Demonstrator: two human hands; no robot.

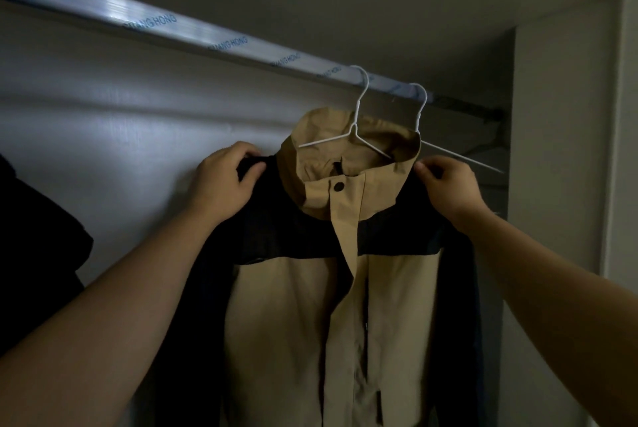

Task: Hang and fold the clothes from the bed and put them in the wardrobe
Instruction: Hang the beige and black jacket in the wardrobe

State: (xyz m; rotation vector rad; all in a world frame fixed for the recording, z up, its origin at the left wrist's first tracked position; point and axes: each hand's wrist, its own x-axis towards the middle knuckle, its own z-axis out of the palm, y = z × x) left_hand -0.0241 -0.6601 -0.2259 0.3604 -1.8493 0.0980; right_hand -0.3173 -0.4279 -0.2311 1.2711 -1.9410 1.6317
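- Hanging centre frame, tan-and-black hooded jacket (310, 305) on white wire hanger (354, 124).
- Left hand (224, 181) grips one black shoulder; right hand (450, 185) pinches the other.

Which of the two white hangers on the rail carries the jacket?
The left hanger, whose arms sit inside the hood of the jacket; the right hanger shows a bare arm.

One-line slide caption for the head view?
Left hand and right hand grip the shoulders of a tan-and-dark jacket hung on the wardrobe rail.
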